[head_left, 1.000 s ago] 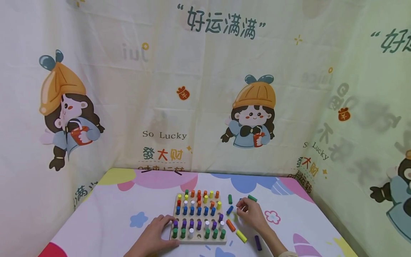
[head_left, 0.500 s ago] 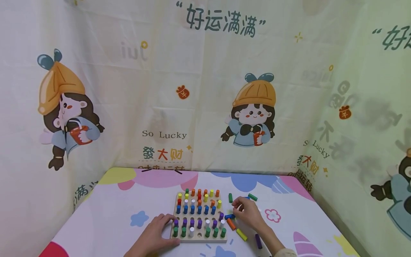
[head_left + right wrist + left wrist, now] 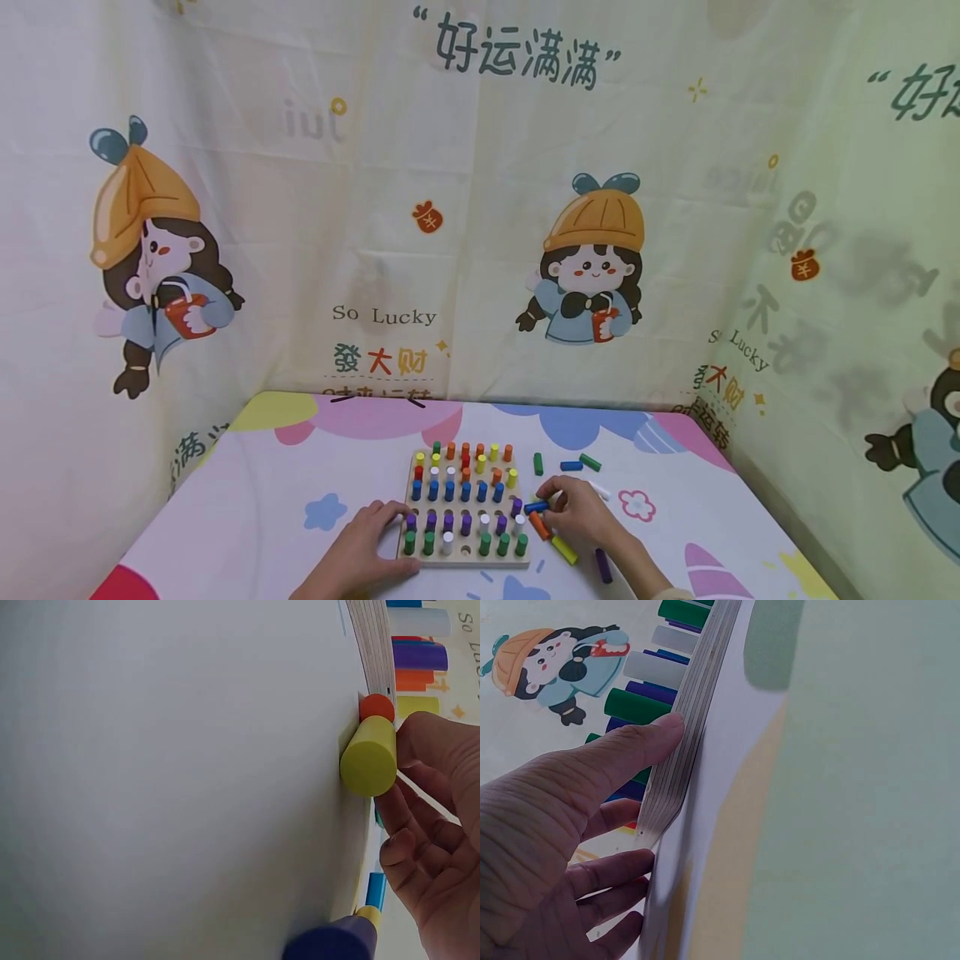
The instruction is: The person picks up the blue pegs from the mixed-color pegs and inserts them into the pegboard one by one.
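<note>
Cartoon-printed cloth covers the table (image 3: 285, 467) at lower centre. Left hand (image 3: 360, 554) lies with straight fingers against the wooden peg board (image 3: 465, 562), thumb at its edge. Just right, the right hand (image 3: 581, 512) pinches a blue peg (image 3: 536, 505) beside an orange peg (image 3: 538, 525).

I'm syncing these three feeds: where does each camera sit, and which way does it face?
Head: looks forward and down at the table, peg board, left hand and right hand.
Left wrist: low beside the board's edge, showing left fingers against it.
Right wrist: at tabletop level, showing right fingers near the yellow peg.
All three share the board.
</note>
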The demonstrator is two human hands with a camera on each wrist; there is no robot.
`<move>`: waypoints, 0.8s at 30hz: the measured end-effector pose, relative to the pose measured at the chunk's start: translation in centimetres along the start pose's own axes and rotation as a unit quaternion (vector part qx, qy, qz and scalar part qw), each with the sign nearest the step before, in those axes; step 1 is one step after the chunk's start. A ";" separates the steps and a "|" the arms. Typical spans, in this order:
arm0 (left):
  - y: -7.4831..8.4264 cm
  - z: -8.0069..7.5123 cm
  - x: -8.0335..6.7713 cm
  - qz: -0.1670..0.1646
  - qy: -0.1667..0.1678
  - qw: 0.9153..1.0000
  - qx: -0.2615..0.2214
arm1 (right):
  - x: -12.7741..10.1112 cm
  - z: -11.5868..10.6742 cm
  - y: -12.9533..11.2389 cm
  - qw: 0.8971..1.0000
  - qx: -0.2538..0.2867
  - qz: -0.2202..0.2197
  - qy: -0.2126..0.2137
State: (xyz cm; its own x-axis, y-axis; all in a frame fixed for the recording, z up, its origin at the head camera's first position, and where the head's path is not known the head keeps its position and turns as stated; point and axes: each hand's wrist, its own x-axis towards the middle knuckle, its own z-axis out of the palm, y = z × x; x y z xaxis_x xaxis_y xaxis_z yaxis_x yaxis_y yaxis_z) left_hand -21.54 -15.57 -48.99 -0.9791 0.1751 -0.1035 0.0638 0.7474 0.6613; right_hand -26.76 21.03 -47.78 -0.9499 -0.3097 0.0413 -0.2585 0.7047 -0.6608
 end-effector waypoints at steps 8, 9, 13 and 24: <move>-0.1 0.0 0.1 0.002 0.002 1.000 0.003 | -0.1 -0.1 0.1 1.000 0.001 -0.011 -0.008; -0.1 0.0 0.1 0.002 0.002 1.000 0.003 | -0.1 -0.2 0.1 1.000 0.002 -0.014 -0.007; 0.0 0.0 0.1 -0.004 0.001 1.000 0.000 | -0.1 -0.1 0.3 1.000 -0.001 -0.024 -0.006; -0.3 0.0 0.2 -0.004 -0.004 1.000 -0.001 | -0.1 0.0 0.0 1.000 -0.007 -0.027 0.005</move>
State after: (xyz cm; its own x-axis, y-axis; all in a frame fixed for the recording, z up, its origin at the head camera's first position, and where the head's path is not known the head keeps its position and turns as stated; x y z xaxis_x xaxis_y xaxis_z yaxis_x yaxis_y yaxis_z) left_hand -21.71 -15.79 -49.22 -0.9780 0.1749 -0.1141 0.0566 0.7479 0.6614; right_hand -26.64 21.05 -47.74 -0.9362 -0.3411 0.0846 -0.3121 0.6965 -0.6461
